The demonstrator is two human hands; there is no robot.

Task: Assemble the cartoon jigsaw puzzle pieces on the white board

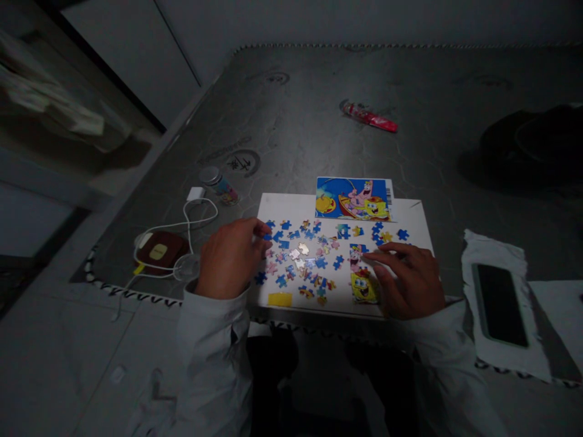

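A white board (291, 209) carries many loose jigsaw pieces (299, 262), mostly blue, with some pink and yellow. At its left edge is my left hand (230, 260), fingers bent with a gap between them, tips beside a few blue pieces. My right hand (412, 282) hovers low over the board's right side, its fingers apart. Its index fingertip touches or nearly touches a joined puzzle section (364, 286) showing a yellow cartoon face and a pink one. Behind the pieces lies a cartoon picture card (353, 199) in blue, pink and yellow.
Left of the board are a clear tube with a silver lid (219, 184), a white charger with cable (195, 193) and a brown case (161, 252). A phone (500, 304) rests on white paper at right. Farther back are a red wrapper (371, 117) and a dark object (532, 149).
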